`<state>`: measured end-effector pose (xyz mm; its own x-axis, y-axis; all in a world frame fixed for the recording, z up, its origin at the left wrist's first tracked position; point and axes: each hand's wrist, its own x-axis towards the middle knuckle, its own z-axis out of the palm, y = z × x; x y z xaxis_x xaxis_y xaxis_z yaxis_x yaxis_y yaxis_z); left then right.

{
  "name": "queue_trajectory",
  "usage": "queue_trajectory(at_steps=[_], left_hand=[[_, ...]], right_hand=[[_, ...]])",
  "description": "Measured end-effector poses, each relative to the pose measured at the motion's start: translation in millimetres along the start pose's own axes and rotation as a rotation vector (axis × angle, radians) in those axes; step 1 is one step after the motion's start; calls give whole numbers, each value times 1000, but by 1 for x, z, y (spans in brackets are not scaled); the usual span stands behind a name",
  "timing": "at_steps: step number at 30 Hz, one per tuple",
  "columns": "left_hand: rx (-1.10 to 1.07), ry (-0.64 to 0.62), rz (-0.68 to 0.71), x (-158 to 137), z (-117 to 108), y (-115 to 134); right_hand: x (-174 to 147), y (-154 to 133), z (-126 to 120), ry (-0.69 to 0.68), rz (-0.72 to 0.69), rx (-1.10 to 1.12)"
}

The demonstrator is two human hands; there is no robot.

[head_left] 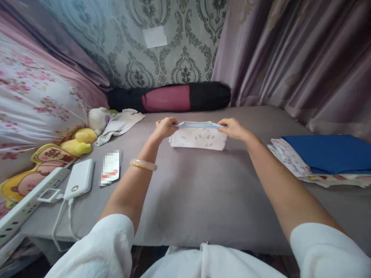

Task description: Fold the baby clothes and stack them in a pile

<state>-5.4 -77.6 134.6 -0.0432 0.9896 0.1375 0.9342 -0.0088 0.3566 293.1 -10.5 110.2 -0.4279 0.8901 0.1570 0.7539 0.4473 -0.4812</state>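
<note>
A small white printed cloth (198,139), folded into a narrow rectangle, lies on the grey bed sheet (191,193) at arm's length. My left hand (165,126) pinches its upper left corner. My right hand (234,128) pinches the upper right corner. Between the two hands the top layer, with a light blue edge, is lifted slightly off the layer below. A pale bangle (143,164) sits on my left wrist.
A blue folded cloth (327,152) on patterned fabric lies at the right. A white power bank (79,178), a power strip (27,202) and a card sit at the left, near plush toys (81,141) and a white garment (121,121). A black and pink roll (171,97) lies at the wall.
</note>
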Motion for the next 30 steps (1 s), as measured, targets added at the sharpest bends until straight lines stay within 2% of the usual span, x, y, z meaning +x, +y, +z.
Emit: queue_trajectory(at_steps=[4, 7, 11, 15, 21, 30], left_hand=[[16, 217, 39, -3, 2, 6], [41, 290, 80, -12, 17, 5], [53, 276, 125, -32, 37, 0], [31, 251, 177, -53, 46, -6], [-5, 134, 259, -79, 55, -16], [42, -46, 281, -103, 74, -27]], right_hand=[[-9, -8, -6, 191, -40, -109], [-23, -10, 2, 261, -69, -167], [-47, -8, 16, 285, -126, -159], [-71, -5, 24, 263, -168, -141], [-96, 3, 36, 170, -194, -136], [-119, 17, 58, 42, -243, -157]])
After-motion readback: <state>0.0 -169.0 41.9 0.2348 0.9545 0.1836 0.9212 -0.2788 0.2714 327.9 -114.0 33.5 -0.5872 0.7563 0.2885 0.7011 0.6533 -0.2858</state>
